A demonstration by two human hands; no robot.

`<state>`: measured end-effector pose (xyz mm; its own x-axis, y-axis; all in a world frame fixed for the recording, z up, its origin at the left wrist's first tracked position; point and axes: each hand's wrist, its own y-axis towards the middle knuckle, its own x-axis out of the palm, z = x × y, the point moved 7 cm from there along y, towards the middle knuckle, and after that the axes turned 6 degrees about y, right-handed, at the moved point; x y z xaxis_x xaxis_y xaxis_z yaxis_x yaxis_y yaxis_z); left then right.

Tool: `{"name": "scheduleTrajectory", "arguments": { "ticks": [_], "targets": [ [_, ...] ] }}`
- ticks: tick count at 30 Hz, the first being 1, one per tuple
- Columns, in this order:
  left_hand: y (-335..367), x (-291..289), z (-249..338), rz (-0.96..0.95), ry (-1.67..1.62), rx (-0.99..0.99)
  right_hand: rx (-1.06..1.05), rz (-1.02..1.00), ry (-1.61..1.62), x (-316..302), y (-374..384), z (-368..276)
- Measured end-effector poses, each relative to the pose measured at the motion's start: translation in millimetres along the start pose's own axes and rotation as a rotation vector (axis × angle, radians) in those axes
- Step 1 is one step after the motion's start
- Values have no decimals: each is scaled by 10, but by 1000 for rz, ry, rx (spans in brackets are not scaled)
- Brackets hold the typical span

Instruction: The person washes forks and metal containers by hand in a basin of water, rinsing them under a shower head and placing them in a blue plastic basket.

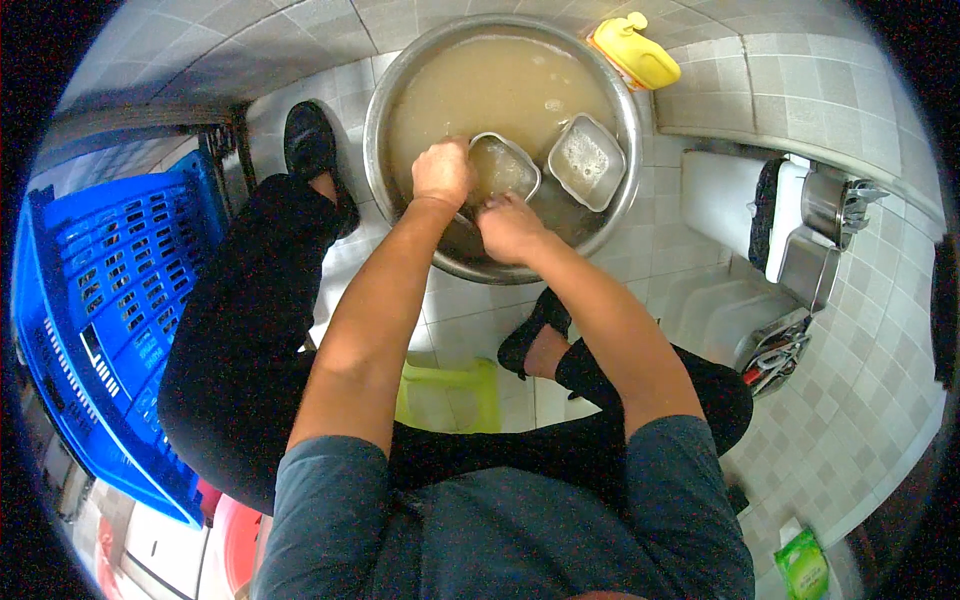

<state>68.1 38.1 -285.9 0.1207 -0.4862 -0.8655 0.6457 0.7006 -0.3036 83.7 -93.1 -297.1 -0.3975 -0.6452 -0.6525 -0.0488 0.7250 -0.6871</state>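
A large round metal basin [376,120] of cloudy brownish water stands on the floor before me. Near its front edge a small rectangular metal container [534,172] sits tilted, with water inside. My left hand [443,172] is closed on the left side of this container. Against its near side, my right hand [510,228] has its fingers curled at the rim; whatever they hold is hidden. A second rectangular metal container [587,165] lies in the water to the right, apart from both hands, with foam or droplets on its inside.
Behind the basin's right rim stands a yellow jug [636,55]. A blue plastic crate [130,260] is at the left. Metal holders with utensils [780,360] line the right wall. A light-green stool [485,395] is beneath me, and a green packet [802,565] lies at lower right.
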Motion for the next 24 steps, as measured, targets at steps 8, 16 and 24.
{"name": "scheduleTrajectory", "arguments": {
  "ticks": [8,16,24],
  "targets": [
    [17,19,25,-152,76,-24,97,195,-789,-166,-512,102],
    [47,92,83,-101,-53,-69,131,55,-104,-16,-71,130],
    [99,184,-265,34,-161,-272,-26,783,422,-289,-276,-279]
  ]
}}
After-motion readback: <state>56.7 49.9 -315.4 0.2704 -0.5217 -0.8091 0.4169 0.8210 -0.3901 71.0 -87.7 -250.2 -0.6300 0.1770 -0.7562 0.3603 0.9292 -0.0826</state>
